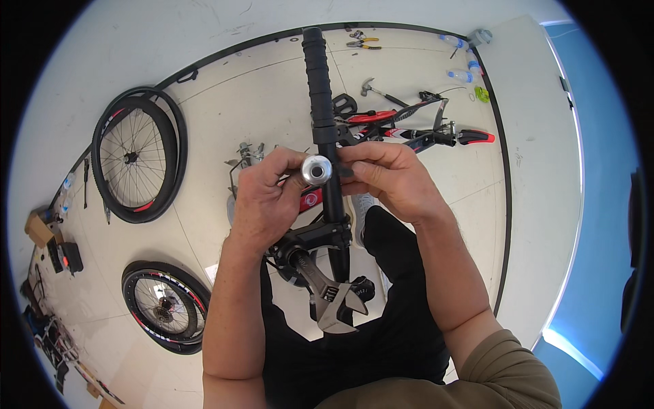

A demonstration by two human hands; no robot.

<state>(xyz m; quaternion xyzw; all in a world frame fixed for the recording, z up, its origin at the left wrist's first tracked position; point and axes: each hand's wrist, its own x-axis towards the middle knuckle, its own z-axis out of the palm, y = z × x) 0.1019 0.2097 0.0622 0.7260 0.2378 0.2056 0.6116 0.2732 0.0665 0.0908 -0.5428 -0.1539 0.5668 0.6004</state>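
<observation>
A black bicycle handlebar (328,184) runs away from me, with a ribbed black grip (317,82) at its far end. A round silver bicycle bell (317,170) with a dark centre sits against the bar. My left hand (262,198) is closed on the bell from the left side. On the opposite side of the bar, my right hand (395,178) pinches a small dark part (346,172), mostly hidden by the fingers. Closer to me, an adjustable wrench (334,300) lies at the handlebar stem (313,238), jaws toward me.
Wheels with tyres (136,160) and another wheel (167,307) lie on the left floor. Beyond my right hand lie a bicycle frame (426,136), a hammer (381,92) and pliers (364,44). Plastic bottles (460,75) are at the far right, a cardboard box (41,228) at left.
</observation>
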